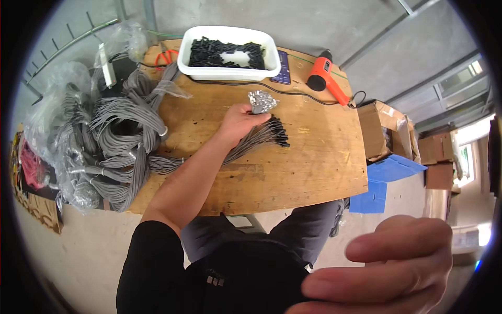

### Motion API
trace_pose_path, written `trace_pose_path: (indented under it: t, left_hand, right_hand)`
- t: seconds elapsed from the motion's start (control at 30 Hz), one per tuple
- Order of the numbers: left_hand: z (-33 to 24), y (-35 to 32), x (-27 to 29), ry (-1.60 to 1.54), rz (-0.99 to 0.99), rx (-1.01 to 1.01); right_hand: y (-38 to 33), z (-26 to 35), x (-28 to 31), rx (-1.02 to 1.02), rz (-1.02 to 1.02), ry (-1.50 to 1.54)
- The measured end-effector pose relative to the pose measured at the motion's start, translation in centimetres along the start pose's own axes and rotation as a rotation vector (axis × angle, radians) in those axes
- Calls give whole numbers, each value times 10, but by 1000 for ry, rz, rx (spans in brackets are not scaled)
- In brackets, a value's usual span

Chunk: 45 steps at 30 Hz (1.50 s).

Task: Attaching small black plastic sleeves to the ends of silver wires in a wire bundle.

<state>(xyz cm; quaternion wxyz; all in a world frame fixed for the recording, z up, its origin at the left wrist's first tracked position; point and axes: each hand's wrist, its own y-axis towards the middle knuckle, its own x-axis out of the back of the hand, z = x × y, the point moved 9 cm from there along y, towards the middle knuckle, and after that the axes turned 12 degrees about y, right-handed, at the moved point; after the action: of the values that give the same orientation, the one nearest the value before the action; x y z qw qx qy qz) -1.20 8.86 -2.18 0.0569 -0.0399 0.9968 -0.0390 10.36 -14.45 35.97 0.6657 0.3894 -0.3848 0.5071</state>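
Observation:
My left hand (241,123) is closed round a bundle of grey wires just below their silvery metal terminals (262,100), which fan out above the fist. Next to it, a second group of grey wires (251,145) lies on the wooden table (314,157), their ends covered with short black sleeves (280,132). Close to the camera at the lower right is my right hand (389,269), raised off the table, its fingers bent and spread with nothing seen between them.
Coiled grey wire bundles (123,131) and clear plastic bags (68,99) pile up at the left. A white tub (230,75) of black sleeves stands at the back, beside a phone (281,68) and a corded orange heat gun (328,81). Cardboard boxes (374,131) sit right of the table.

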Motion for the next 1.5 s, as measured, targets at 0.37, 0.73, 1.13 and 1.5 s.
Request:
trace_pose_path:
  t: [0.37,0.73,1.13,1.5]
  left_hand:
    - [0,-2,-2,-65,28,15]
    - [0,5,-8,-123,-43,-36]
    - [0,9,-14,-200,-17,25]
    - [1,6,-11,-175,6,8]
  right_hand:
    - [16,-16,-9,-73,160,118]
    - [10,0,-4,94,-66,47]
    - [8,-5,5,-101,-10,61]
    - [8,-10,4,-218,-53,200]
